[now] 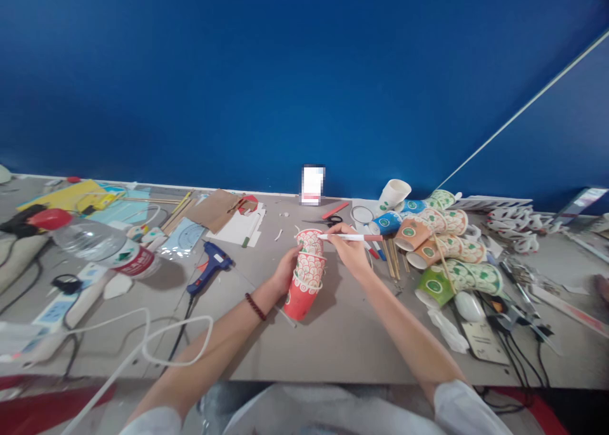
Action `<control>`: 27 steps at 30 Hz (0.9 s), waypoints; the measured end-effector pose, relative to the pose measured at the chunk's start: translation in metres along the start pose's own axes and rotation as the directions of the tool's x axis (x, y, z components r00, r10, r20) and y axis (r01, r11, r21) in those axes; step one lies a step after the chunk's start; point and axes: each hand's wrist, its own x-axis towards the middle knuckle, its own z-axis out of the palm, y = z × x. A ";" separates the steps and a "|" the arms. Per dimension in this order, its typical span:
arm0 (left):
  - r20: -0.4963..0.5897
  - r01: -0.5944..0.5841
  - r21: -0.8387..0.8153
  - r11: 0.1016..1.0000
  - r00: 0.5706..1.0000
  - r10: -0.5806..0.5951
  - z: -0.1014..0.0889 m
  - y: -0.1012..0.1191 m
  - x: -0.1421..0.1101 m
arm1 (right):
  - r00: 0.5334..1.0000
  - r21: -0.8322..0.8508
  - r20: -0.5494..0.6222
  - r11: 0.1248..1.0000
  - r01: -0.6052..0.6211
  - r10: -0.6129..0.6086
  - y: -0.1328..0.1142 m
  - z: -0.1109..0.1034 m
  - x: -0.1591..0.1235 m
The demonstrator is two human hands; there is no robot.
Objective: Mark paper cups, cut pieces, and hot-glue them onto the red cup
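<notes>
A column of red-and-white patterned paper cups [311,271] leans slightly over the table in front of me. My left hand [288,271] is closed round its left side, with the thumb near the upper cup. In my right hand [349,248] is a white marker pen [354,237] with a red end, pinched between the fingers. The pen's tip meets or nearly meets the upper cup's right side; I cannot tell if it touches. Black-handled scissors [334,220] lie just behind my right hand.
A blue glue gun [209,267] and a large plastic bottle [102,245] lie on the left. Several stacked paper cups [435,286] and wooden sticks [391,257] are on the right. A phone [313,184] stands against the blue wall. A white cable [147,340] loops by my left forearm.
</notes>
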 end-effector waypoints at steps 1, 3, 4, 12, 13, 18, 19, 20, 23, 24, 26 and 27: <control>-0.002 0.004 0.001 1.000 1.000 -0.004 0.000 0.000 0.000 | 1.000 -0.003 0.000 1.000 0.002 -0.002 0.000 0.000 0.000; 0.003 0.010 -0.002 1.000 1.000 -0.010 0.000 0.000 0.000 | 1.000 0.001 0.005 1.000 0.003 -0.003 0.001 0.000 0.000; 0.008 0.010 -0.006 1.000 1.000 -0.010 -0.001 0.000 0.001 | 1.000 0.006 0.011 1.000 0.006 -0.006 0.001 0.000 0.000; 0.014 -0.012 -0.006 1.000 1.000 0.012 0.000 0.000 0.000 | 0.999 0.062 0.035 0.998 0.027 -0.029 0.003 0.000 0.000; 0.008 -0.012 -0.004 1.000 1.000 0.012 0.001 0.000 -0.001 | 0.999 0.065 0.026 0.998 0.026 -0.028 0.003 0.000 0.000; 0.027 0.009 0.025 1.000 1.000 -0.010 0.003 0.002 -0.003 | 1.000 0.113 -0.005 0.994 -0.003 0.004 0.008 0.001 0.002; 0.027 0.012 0.027 1.000 1.000 -0.012 0.002 0.002 -0.002 | 1.000 0.112 -0.007 0.994 -0.001 0.002 0.009 0.001 0.003; 0.020 0.013 0.025 1.000 1.000 -0.014 0.002 0.002 -0.002 | 1.000 0.105 -0.010 0.994 0.004 -0.003 0.010 0.001 0.003; 0.003 0.011 0.017 1.000 1.000 -0.011 0.000 0.001 0.000 | 1.000 0.073 -0.003 0.997 0.014 -0.014 0.009 0.001 0.003; 0.002 0.009 0.016 1.000 1.000 -0.009 -0.001 0.001 0.001 | 1.000 0.064 0.005 0.998 0.012 -0.012 0.008 0.000 0.003; 0.008 0.002 0.017 1.000 1.000 -0.003 -0.002 0.000 0.001 | 1.000 0.057 0.026 0.998 0.007 -0.009 0.005 0.000 0.001; 0.011 -0.004 0.016 1.000 1.000 0.004 -0.002 0.000 0.001 | 0.999 0.057 0.035 0.998 0.006 -0.008 0.003 0.000 0.001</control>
